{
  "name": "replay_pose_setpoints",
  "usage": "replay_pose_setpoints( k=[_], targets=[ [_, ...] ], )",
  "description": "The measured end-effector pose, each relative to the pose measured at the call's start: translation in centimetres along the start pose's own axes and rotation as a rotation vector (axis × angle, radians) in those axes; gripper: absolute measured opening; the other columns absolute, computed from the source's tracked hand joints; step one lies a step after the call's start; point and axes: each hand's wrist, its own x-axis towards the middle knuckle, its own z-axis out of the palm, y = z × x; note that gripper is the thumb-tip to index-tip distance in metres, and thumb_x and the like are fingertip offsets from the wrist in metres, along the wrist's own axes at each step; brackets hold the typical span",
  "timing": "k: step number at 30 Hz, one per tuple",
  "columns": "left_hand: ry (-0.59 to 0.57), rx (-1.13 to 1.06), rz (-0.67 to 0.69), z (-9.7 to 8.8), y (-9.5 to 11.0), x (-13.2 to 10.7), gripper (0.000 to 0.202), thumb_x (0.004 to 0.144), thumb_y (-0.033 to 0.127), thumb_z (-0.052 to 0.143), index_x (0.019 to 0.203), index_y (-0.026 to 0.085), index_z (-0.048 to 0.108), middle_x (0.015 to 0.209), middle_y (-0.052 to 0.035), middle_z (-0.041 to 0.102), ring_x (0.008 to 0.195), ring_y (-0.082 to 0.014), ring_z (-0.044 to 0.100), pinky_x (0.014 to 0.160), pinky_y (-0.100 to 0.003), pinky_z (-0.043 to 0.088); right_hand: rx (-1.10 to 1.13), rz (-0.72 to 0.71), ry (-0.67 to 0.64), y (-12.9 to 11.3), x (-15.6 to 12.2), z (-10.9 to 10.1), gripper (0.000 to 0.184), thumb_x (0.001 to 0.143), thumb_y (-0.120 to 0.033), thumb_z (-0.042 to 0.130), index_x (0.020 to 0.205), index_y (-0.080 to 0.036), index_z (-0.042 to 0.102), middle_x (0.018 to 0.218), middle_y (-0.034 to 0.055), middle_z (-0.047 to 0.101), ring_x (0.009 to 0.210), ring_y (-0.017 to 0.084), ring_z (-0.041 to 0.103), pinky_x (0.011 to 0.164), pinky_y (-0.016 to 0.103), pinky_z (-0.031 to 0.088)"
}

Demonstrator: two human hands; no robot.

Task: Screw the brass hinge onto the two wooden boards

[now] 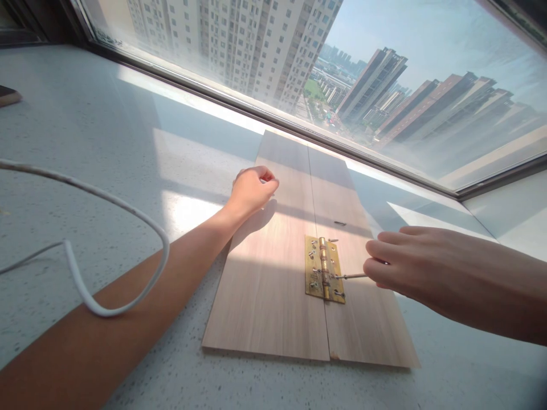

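Observation:
Two pale wooden boards (273,307) lie side by side, and a brass hinge (324,267) sits across their seam. Several small screws (314,285) stand in or lie on its leaves, some tilted. My right hand (410,259) is closed around a screwdriver (354,276); its handle is hidden in the fist and its thin shaft reaches the hinge's right leaf. Above the left board, my left hand (255,188) is closed with fingertips pinched together. Whatever it may hold is too small to name. A small dark metal piece (339,223) lies on the right board above the hinge.
The boards rest on a speckled white sill (188,364) beside a large window with a dark frame (231,102). A white cable (162,239) loops in front of my left forearm. The corner of a dark object (8,95) shows at the left edge.

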Motion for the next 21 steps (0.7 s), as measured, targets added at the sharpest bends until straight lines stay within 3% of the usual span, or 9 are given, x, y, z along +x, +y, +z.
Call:
replay_pose_setpoints(
  k=[2,4,6,8,13,21],
  targets=[
    [-0.001,0.000,0.002,0.0,0.0,0.0,0.014,0.074,0.030,0.056,0.073,0.019,0.065,0.074,-0.0066,0.067,0.072,-0.0206,0.059,0.071,-0.034,0.043,0.006,0.021,0.012,0.0,-0.3,0.2,0.016,0.085,-0.013,0.047,0.074,-0.023,0.051,0.071,0.0025,0.056,0.059,0.020,0.052,0.053,0.031,0.025],
    [0.000,0.002,0.005,0.0,0.0,0.0,0.014,0.074,0.029,0.056,0.073,0.019,0.065,0.074,-0.0066,0.067,0.072,-0.0209,0.059,0.071,-0.035,0.043,0.021,0.173,0.029,-0.2,-0.6,0.6,0.016,0.089,-0.033,0.051,0.076,-0.024,0.051,0.068,0.0023,0.057,0.052,0.020,0.052,0.049,0.030,0.020],
    [0.001,0.004,0.007,0.0,-0.1,0.1,0.013,0.074,0.029,0.056,0.073,0.019,0.065,0.074,-0.0066,0.067,0.073,-0.0211,0.059,0.072,-0.035,0.043,0.007,0.383,0.020,-0.5,-0.7,0.9,0.035,0.088,-0.056,0.047,0.075,-0.024,0.052,0.061,0.0027,0.057,0.045,0.021,0.051,0.047,0.029,0.016],
    [0.003,0.006,0.008,0.0,-0.1,0.1,0.013,0.074,0.029,0.056,0.073,0.019,0.065,0.074,-0.0065,0.067,0.073,-0.0213,0.060,0.072,-0.035,0.044,-0.009,0.521,-0.039,-0.7,-0.6,1.1,0.048,0.088,-0.065,0.037,0.067,-0.024,0.051,0.053,0.0042,0.055,0.044,0.023,0.051,0.047,0.030,0.015],
    [0.003,0.013,0.003,0.0,-0.1,0.0,0.014,0.075,0.029,0.056,0.074,0.019,0.065,0.074,-0.0064,0.067,0.074,-0.0209,0.059,0.072,-0.034,0.045,0.084,0.548,-0.174,-0.9,-0.3,1.0,0.054,0.091,-0.060,0.030,0.056,-0.023,0.048,0.051,0.0076,0.056,0.044,0.023,0.051,0.045,0.031,0.020],
    [0.005,0.011,0.005,0.1,-0.1,0.1,0.016,0.074,0.030,0.056,0.075,0.018,0.066,0.074,-0.0060,0.067,0.072,-0.0197,0.060,0.071,-0.033,0.046,0.118,0.348,-0.024,-0.9,-0.5,1.0,0.028,0.091,-0.040,0.042,0.072,-0.022,0.052,0.062,0.0063,0.057,0.050,0.022,0.053,0.048,0.032,0.026]
  ],
)
